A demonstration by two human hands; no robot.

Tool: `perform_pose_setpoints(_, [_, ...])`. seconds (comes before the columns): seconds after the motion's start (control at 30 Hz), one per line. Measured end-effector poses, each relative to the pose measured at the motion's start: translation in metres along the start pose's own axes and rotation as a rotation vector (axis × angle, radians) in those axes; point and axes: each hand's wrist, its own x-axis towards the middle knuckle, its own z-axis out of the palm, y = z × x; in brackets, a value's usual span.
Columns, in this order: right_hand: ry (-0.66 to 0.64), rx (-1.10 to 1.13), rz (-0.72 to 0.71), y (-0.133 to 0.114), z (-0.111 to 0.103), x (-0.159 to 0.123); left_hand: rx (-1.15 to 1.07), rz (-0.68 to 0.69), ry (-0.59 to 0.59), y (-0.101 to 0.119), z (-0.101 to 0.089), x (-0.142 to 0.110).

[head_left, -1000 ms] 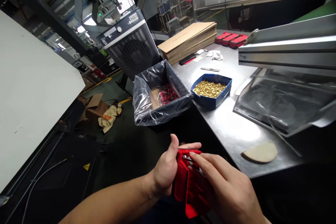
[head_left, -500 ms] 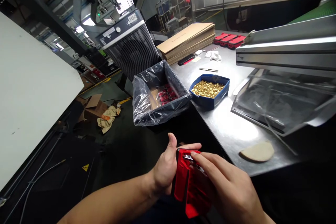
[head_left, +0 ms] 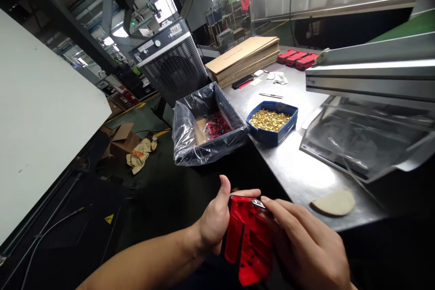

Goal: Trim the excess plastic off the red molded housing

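A red plastic housing (head_left: 253, 253) with a black edge lies in my left hand (head_left: 215, 219), its hollow ribbed inside facing up. The left thumb points upward while the fingers support the housing from behind. My right hand (head_left: 306, 240) is over the housing's right side, its fingers closed round a shiny metal tool (head_left: 258, 204). The tool's tip is at the top right corner of the housing. Most of the tool is hidden under the right fingers, so its kind does not show.
A blue tray (head_left: 278, 138) of small brass parts stands on the metal table (head_left: 288, 163). Left of it is a plastic-lined bin (head_left: 217, 154) with red parts inside. Tweezers (head_left: 271, 96), stacked cardboard (head_left: 243, 56), red housings (head_left: 295, 59) and a beige pad (head_left: 335, 203) also lie on the table.
My right hand and the metal tool have shifted right across the housing's upper end, uncovering more of its red inside. My left hand still supports it.
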Motion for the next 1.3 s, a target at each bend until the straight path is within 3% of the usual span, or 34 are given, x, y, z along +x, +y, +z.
perform_pose_setpoints(0.13, [0.015,0.102,0.017,-0.002,0.002,0.004,-0.166,-0.033,0.002,0.002,-0.002,0.004])
perform_pose_setpoints(0.3, [0.143,0.292,-0.020,-0.014,0.011,0.006,-0.393,-0.081,0.123,-0.002,0.000,0.008])
perform_pose_setpoints(0.4, [0.264,0.507,0.252,-0.023,0.015,0.000,-0.429,-0.115,0.122,-0.013,0.004,0.008])
perform_pose_setpoints(0.47, [0.313,0.682,0.550,-0.025,0.013,0.000,-0.319,-0.077,0.130,-0.021,0.004,0.006])
perform_pose_setpoints(0.53, [0.358,0.882,0.788,-0.023,0.010,0.005,-0.053,0.073,0.158,-0.026,0.000,0.002])
perform_pose_setpoints(0.67, [0.489,1.178,1.120,-0.008,0.006,0.016,0.592,0.446,0.078,-0.022,-0.008,-0.006])
perform_pose_setpoints(0.77, [0.578,1.207,1.291,0.002,0.010,0.016,0.792,0.604,0.040,-0.014,-0.007,-0.010])
perform_pose_setpoints(0.97, [0.622,1.276,1.354,0.008,0.012,0.013,0.959,0.698,0.028,-0.007,-0.006,-0.005])
perform_pose_setpoints(1.13, [0.524,1.401,1.304,0.018,0.013,0.013,1.022,0.713,0.002,0.000,-0.007,-0.002])
perform_pose_setpoints(1.3, [0.463,1.633,1.273,0.033,0.024,0.005,0.977,0.679,-0.097,0.001,0.007,-0.007])
